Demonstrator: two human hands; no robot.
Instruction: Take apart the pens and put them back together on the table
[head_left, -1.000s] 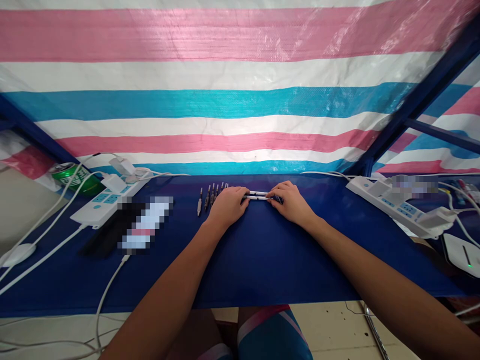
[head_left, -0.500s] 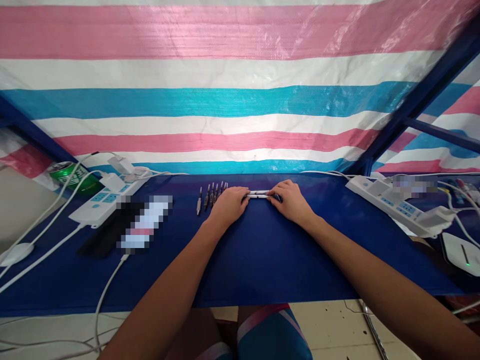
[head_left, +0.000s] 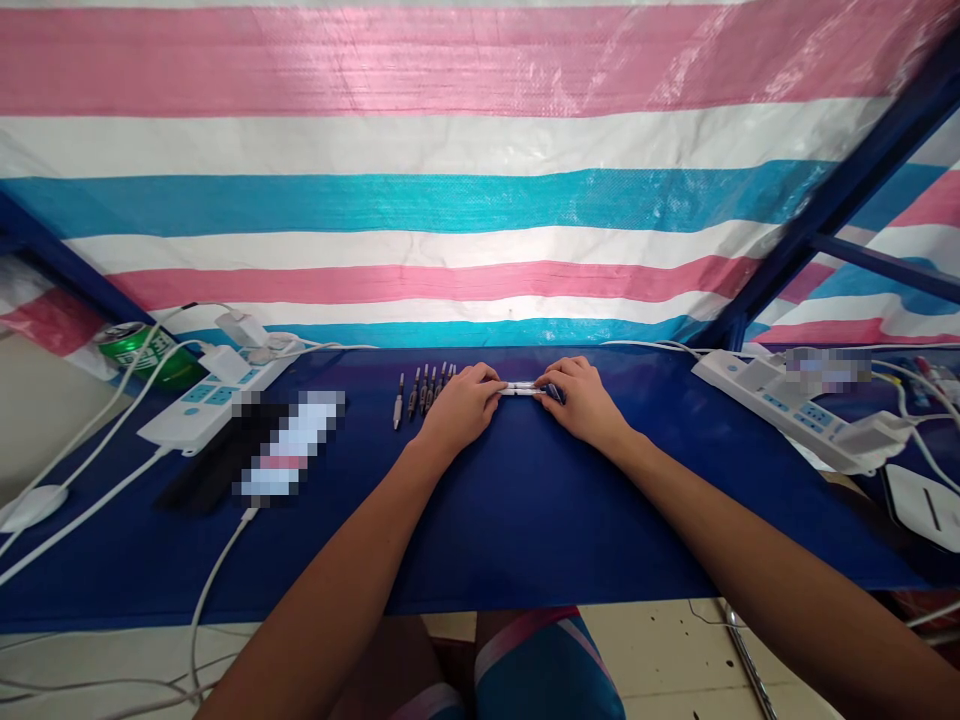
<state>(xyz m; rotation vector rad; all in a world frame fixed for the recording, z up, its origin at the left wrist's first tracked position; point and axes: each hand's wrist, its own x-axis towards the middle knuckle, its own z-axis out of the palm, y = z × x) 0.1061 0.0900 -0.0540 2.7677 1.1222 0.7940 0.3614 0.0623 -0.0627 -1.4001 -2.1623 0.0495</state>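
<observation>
Two slim white pen-like sticks (head_left: 520, 391) lie side by side, crosswise, between my hands near the back of the blue table. My left hand (head_left: 463, 408) pinches their left ends with thumb and fingertips. At the right ends, my right hand (head_left: 583, 402) has its thumb and bent fingers closed on the same sticks. A small dark part shows by the right fingertips, too small to make out. Just left of my left hand stands a row of several thin pen-like pieces (head_left: 412, 395) with dark and grey bodies, partly hidden by that hand.
On the left are a white power strip (head_left: 191, 412) with plugs, a green can (head_left: 154, 355) and a blurred-out phone (head_left: 296, 440) on a cable. Another power strip (head_left: 802, 415) and a white device (head_left: 926, 505) sit at right. Striped sheeting (head_left: 480, 205) hangs behind the table.
My left fingertips have slid very slightly to the right along the white sticks. My right hand is almost still, and the row of pieces has not moved.
</observation>
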